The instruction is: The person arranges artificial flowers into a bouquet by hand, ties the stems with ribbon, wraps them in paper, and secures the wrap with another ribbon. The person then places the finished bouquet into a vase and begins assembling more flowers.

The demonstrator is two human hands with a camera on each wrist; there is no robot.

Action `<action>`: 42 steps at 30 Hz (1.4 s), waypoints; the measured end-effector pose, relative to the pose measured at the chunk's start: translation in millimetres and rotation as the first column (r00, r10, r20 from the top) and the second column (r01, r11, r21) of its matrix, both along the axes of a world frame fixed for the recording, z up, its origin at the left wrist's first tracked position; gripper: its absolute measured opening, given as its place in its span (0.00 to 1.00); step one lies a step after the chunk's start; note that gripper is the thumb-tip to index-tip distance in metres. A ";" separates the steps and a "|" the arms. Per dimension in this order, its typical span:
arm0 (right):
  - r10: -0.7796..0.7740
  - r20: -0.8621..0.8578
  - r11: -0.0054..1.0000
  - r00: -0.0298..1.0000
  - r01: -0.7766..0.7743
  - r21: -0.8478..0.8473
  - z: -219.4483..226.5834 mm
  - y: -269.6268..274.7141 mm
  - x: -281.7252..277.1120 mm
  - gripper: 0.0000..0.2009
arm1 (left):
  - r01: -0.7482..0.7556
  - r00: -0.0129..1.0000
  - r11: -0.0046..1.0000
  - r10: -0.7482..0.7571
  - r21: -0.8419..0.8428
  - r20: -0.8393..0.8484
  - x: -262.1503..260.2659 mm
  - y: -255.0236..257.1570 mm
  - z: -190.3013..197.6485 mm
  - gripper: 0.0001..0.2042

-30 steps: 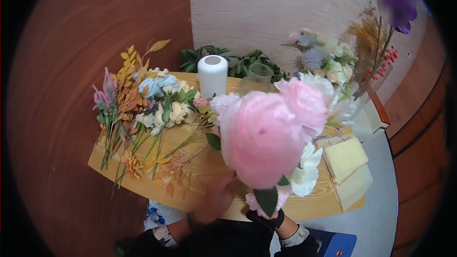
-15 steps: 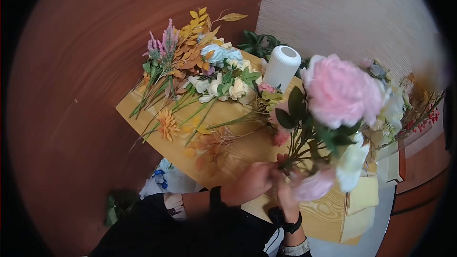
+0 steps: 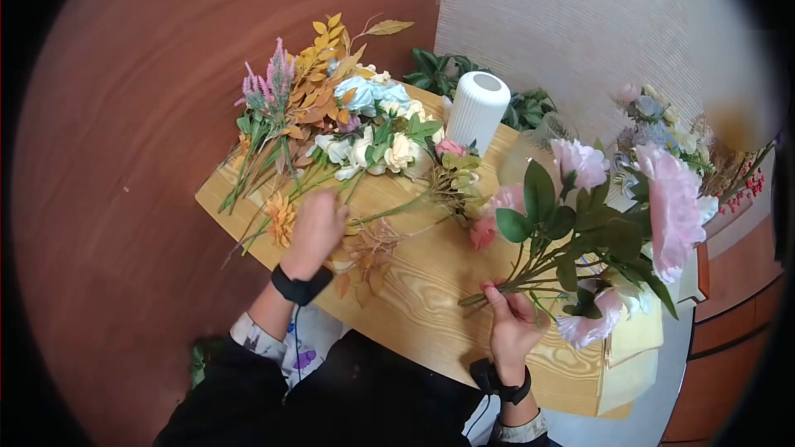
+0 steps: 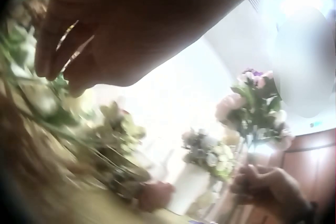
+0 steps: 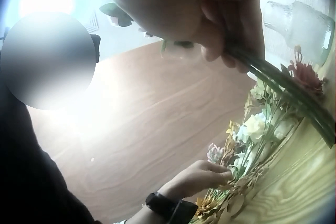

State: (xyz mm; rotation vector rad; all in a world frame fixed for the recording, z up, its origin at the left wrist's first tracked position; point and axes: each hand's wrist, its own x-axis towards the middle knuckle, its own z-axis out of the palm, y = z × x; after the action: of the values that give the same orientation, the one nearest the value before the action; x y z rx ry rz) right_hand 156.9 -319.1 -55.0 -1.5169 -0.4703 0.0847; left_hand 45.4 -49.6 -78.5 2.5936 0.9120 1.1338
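Note:
My right hand [image 3: 515,324] grips the bunched green stems [image 5: 286,90] of several pink and white peonies [image 3: 675,211]. The blooms fan out to the right, and the stem ends point left over the table. My left hand [image 3: 313,232] is over the stems at the table's left part, its fingers [image 4: 79,61] loosely extended with nothing seen between them. Close beside it lie an orange chrysanthemum [image 3: 280,219] and a sprig of pale orange leaves [image 3: 364,252]. White and cream roses [image 3: 402,151] lie just beyond its fingertips.
A white ribbed vase [image 3: 478,112] stands at the table's back, with a clear glass vase [image 3: 526,161] to its right. Blue flowers [image 3: 360,93], rust leaves [image 3: 310,108] and pink flower spikes [image 3: 269,79] lie back left. Cream wrapping sheets [image 3: 633,360] lie at the right.
The left hand has left the peony stems and moved left to the loose flowers. The right hand keeps hold of the peonies, which now tilt to the right. The head view has swung left.

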 end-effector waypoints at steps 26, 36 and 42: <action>-0.013 0.233 0.989 0.972 0.047 -0.141 -25.0 -3.5 11.1 0.04 | 0.668 0.744 0.623 -0.559 -0.406 0.367 12.6 -136.8 33.8 0.05; 0.110 0.106 0.981 0.988 -0.091 -0.173 -6.2 -8.0 6.5 0.06 | 0.721 0.693 0.679 -0.701 -0.138 0.169 36.9 -166.9 19.2 0.06; 0.190 0.344 0.930 0.920 -0.057 -0.362 -31.2 -19.5 7.0 0.10 | 0.693 0.717 0.712 -0.664 -0.114 0.213 39.7 -166.6 17.5 0.08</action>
State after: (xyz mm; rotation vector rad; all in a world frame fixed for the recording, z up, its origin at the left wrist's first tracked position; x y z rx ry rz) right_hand 163.9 -338.6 -86.2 -1.8585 -0.8976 -0.0262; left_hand 85.2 -216.2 -60.9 2.3006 -0.0245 0.9425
